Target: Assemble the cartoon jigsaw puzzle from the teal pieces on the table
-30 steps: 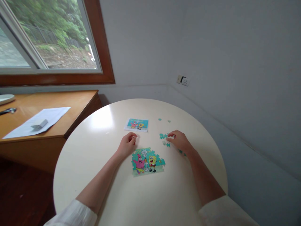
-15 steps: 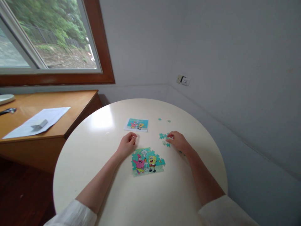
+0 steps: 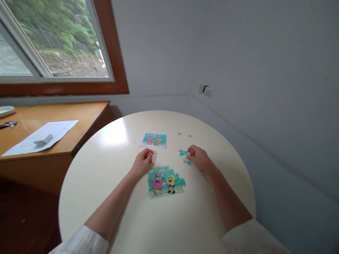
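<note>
Your puzzle has pink, pale and yellow cartoon figures on teal; your loose pieces are mostly teal, your table cream, your sleeves plain white.

We see a smooth, glossy table carrying a bright white reflection, and a varnished wood desk with a softer sheen. To us the printed picture looks like paper, the puzzle like smooth card. We find the sleeve creased cloth, the wall matt, the socket plastic.

1 head-worn camera looks forward and down over the table.
</note>
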A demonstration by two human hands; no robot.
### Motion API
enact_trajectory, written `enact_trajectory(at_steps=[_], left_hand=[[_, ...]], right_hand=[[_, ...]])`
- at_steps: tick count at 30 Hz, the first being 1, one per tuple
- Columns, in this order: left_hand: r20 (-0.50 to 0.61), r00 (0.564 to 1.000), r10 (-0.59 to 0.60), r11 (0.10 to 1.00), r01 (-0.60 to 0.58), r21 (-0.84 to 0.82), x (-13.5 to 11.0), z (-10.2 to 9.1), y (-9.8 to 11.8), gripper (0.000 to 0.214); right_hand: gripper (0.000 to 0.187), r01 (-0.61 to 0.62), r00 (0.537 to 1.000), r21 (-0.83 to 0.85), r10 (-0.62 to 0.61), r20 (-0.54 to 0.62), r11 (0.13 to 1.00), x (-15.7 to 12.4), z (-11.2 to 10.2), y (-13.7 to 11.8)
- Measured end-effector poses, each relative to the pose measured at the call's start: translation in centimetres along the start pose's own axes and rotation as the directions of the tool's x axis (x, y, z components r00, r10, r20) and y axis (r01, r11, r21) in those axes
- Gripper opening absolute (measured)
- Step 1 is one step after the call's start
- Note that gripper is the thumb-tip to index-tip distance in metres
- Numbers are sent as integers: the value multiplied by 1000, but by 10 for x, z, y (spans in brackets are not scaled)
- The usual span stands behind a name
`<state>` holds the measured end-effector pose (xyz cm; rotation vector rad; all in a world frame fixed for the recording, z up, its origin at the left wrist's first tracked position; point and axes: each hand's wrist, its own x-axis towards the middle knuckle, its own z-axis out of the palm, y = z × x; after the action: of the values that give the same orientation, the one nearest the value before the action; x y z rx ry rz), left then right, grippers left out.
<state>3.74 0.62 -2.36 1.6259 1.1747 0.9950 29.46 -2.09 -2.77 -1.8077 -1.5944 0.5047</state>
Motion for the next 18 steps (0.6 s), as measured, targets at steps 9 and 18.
enact_trajectory(at_steps=[9,18], left_hand=[[-10,1000,6,1000,-6,5,0,0,-2,15],[0,1000,-16,1000,16,-2,0,0,1,14]], right_hand=[[7,87,995,95,-82,-52,992,-3,-3,-11],[12,-62,992,442,103,-70,895,1,4,-9]])
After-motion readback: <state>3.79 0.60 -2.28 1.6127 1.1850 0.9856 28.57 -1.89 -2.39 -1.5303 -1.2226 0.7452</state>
